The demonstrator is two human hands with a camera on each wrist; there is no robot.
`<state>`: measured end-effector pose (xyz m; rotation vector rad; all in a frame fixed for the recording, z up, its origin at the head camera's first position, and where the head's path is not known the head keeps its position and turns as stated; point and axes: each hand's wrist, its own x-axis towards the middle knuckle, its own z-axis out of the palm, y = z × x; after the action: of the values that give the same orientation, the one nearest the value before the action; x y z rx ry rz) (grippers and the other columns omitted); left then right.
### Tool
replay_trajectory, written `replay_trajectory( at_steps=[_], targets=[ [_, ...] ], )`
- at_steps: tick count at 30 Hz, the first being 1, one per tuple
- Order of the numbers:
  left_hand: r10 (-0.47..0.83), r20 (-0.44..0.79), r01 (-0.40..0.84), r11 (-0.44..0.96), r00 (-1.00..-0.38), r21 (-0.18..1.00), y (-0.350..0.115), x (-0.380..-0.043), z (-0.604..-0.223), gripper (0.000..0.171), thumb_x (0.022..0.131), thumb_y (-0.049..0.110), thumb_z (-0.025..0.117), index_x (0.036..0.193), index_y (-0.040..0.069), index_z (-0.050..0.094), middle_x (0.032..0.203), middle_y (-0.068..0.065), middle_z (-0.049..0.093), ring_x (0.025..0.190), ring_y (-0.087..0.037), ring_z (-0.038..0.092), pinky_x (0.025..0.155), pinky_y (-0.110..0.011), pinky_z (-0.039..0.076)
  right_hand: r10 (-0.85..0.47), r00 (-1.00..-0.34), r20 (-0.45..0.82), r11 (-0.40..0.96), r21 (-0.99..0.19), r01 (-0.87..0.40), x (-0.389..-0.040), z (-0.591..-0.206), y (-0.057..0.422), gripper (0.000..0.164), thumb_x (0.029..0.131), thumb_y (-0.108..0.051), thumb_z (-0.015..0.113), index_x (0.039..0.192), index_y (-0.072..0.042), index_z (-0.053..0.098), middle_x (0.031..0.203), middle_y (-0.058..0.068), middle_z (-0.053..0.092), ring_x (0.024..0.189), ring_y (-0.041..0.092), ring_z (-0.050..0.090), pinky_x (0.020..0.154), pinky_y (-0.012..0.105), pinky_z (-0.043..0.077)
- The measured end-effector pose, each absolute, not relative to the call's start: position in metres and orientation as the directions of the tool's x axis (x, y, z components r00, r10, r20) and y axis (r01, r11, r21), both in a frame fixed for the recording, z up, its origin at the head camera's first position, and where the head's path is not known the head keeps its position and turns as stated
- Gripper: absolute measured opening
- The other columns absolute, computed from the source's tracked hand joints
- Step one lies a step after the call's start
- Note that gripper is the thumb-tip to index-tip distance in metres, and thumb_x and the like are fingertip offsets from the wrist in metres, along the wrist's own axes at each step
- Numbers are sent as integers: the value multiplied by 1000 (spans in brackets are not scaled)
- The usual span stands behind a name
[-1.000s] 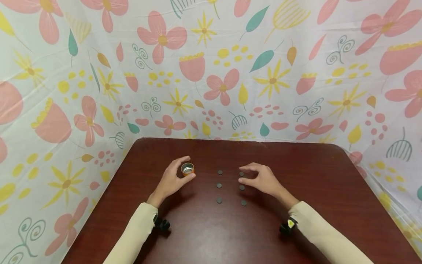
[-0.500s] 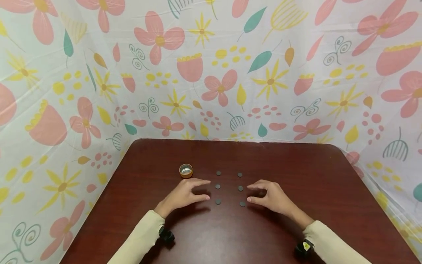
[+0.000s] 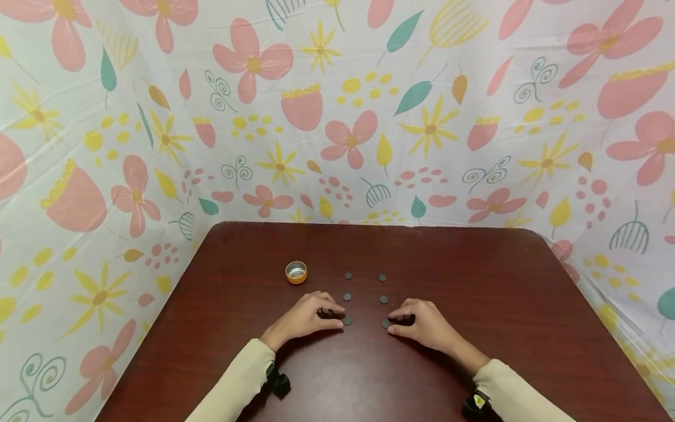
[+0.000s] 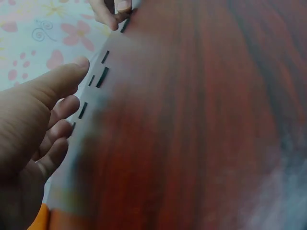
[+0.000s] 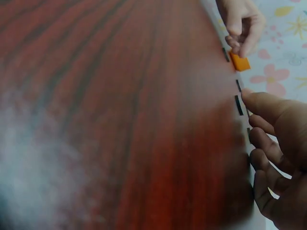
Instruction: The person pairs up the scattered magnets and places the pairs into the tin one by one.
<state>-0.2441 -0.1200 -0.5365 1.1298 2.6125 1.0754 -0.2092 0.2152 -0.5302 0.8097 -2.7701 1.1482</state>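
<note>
Small dark grey discs lie flat on the table in two columns. My left hand (image 3: 311,315) is beside the front disc of the left column (image 3: 347,320), thumb and forefinger apart at its left edge. Across from it, my right hand (image 3: 424,323) has its thumb and forefinger at the right edge of the front disc of the right column (image 3: 386,323). Neither hand visibly pinches a disc; whether the fingertips touch them I cannot tell. In the left wrist view the left hand's thumb (image 4: 62,81) is extended. The right wrist view shows the right thumb (image 5: 264,103) near a disc (image 5: 238,105).
A small round tin (image 3: 296,273), orange outside and silvery inside, stands behind my left hand. The middle disc (image 3: 347,297) and far disc (image 3: 348,275) of the left column lie beyond that hand. A flowered cloth (image 3: 348,129) hangs along the brown table's (image 3: 474,264) far edge.
My left hand has left the tin and come right and nearer to the front left disc. My right hand has moved nearer, from the far discs to the front right one. Both thumb-finger gaps have narrowed.
</note>
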Motion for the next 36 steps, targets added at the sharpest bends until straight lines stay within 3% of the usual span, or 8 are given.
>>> replay_trajectory(
  at_steps=[7,16,22,36],
  targets=[
    [651,131,572,531,-747,626,-117,-243,-543,33,93,49,74,118,29,79,102,19,64,92,-1,53,82,-25,48,-444,-870,214,626,-620,-472,-210,-533,210,18,82,-24,88,98,-20,83,85,-14,66,73,4,57,63,21,48],
    [641,162,580,521,-750,626,-110,-244,-543,20,93,36,78,110,26,82,94,19,66,84,-2,54,79,-25,46,-464,-857,222,609,-623,-491,-210,-533,208,14,85,-24,86,98,-19,84,85,-12,66,72,1,55,60,21,47],
    [644,200,608,508,-739,610,-105,-245,-543,17,92,34,79,107,26,82,93,19,67,83,-2,55,77,-23,46,-499,-834,233,588,-616,-524,-212,-533,201,14,86,-23,85,100,-18,84,86,-12,67,74,3,57,61,21,48],
    [680,164,621,509,-714,596,-84,-248,-540,17,93,34,78,108,26,82,90,19,65,78,-3,51,72,-20,42,-543,-809,226,603,-565,-563,-215,-530,178,14,89,-23,83,102,-18,82,92,-11,72,77,10,61,65,27,52]
  ],
)
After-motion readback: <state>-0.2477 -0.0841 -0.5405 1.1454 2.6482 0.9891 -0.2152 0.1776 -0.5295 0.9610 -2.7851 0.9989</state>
